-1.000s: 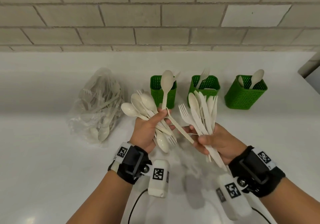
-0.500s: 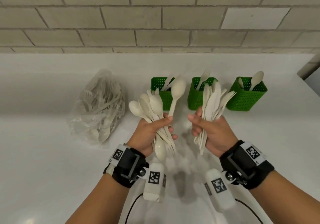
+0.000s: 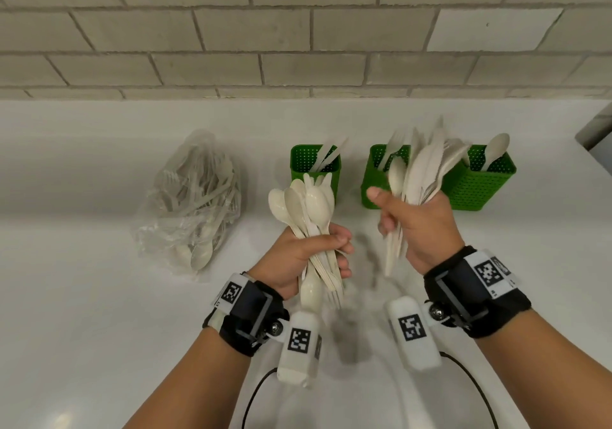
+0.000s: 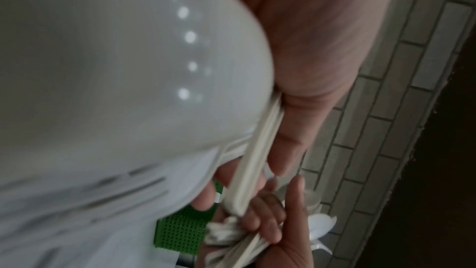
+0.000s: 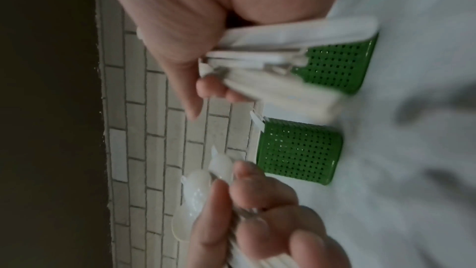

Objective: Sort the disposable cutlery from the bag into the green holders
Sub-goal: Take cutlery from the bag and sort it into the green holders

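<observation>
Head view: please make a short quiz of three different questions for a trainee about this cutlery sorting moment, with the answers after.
1. True or false: the left hand holds nothing.
2. How many green holders stand on the counter?
3. Where does the plastic bag lie? A) left of the holders B) inside a holder C) in the right hand

Key: 1. False, it grips a bunch of spoons. 2. Three. 3. A.

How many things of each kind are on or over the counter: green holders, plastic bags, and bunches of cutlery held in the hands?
Green holders: 3, left, middle, right
Plastic bags: 1
Held bunches of cutlery: 2, one in the left hand, one in the right hand
Total: 6
</observation>
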Action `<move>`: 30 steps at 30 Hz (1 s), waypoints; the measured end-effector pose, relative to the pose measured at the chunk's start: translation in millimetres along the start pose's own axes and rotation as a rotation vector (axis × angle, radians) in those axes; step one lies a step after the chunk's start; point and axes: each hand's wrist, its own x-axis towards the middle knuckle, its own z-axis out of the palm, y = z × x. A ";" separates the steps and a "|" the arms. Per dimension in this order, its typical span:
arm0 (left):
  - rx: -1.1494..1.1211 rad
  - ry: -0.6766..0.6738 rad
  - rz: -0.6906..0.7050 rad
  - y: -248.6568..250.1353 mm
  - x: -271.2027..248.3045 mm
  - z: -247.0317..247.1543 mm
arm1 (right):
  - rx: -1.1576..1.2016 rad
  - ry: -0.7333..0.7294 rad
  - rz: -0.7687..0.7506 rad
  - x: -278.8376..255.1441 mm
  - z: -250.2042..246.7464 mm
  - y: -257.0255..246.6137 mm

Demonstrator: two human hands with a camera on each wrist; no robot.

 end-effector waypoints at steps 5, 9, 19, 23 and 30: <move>0.189 0.071 0.068 -2.1 1.9 9.5 | -0.243 -0.299 0.027 -17.2 10.7 6.0; 0.129 0.016 0.108 0.0 -2.2 12.7 | -0.283 -0.211 0.048 -13.2 11.6 9.9; 0.057 0.041 0.117 4.8 -4.3 6.3 | -0.037 -0.112 0.140 -11.0 11.3 12.4; 0.034 0.067 0.114 2.2 -2.8 4.9 | 0.128 -0.058 0.184 -5.7 8.2 8.4; 0.045 0.069 0.067 6.0 -4.8 4.2 | -0.204 -0.186 0.066 -2.7 0.9 -2.0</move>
